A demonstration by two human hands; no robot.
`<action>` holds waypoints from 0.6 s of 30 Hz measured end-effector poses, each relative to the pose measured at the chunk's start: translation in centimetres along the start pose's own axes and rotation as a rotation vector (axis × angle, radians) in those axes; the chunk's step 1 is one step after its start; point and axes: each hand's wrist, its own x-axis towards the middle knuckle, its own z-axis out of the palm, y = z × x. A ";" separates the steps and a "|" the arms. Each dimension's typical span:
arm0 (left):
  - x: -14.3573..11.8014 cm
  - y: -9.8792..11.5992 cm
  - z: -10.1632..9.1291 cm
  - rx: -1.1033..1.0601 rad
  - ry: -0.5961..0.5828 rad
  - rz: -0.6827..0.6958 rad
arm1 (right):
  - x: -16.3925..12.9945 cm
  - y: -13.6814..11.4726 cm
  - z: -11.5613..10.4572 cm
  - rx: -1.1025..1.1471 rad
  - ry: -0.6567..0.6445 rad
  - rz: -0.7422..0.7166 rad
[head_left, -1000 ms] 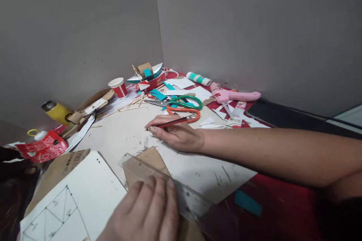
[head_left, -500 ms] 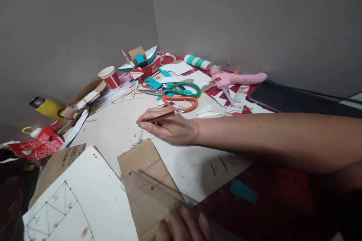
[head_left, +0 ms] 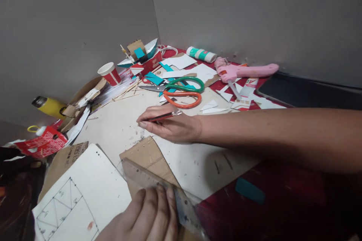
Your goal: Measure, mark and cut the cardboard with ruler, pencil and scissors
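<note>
Ruler laid, line not yet drawn, by the look of it. Brown cardboard piece point(head_left: 147, 158) flat on the white sheet, bare of visible pencil marks, near edge under clear ruler point(head_left: 158, 188). Left hand point(head_left: 144, 218) pressed flat on ruler, fingers together. Right hand point(head_left: 172, 126) pinched around red pencil point(head_left: 161, 116), just beyond cardboard's far corner.

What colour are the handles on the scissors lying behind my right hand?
One handle is green, the other orange; the scissors show clearly in the head view.
</note>
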 end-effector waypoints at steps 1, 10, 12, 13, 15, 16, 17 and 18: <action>0.3 -0.2 0.1 0.013 0.021 0.010 | 0.0 0.0 0.0 -0.007 -0.008 0.006; 1.4 1.2 2.1 -0.047 0.249 -0.246 | -0.2 -0.4 0.0 -0.064 -0.063 0.010; 1.4 1.4 2.5 -0.086 0.333 -0.250 | -0.3 -0.6 0.1 -0.092 -0.069 0.036; 1.4 1.4 2.8 -0.094 0.384 -0.262 | -0.3 -0.6 0.2 -0.111 -0.073 0.040; 1.4 1.4 3.2 -0.116 0.376 -0.272 | -0.2 -0.6 0.3 -0.136 -0.084 0.042; 1.4 1.4 3.3 -0.135 0.343 -0.282 | -0.2 -0.6 0.4 -0.154 -0.092 0.046; 1.4 1.4 3.3 -0.158 0.299 -0.291 | -0.2 -0.6 0.4 -0.165 -0.100 0.045; 1.4 1.4 3.2 -0.181 0.266 -0.300 | -0.1 -0.7 0.4 -0.176 -0.108 0.044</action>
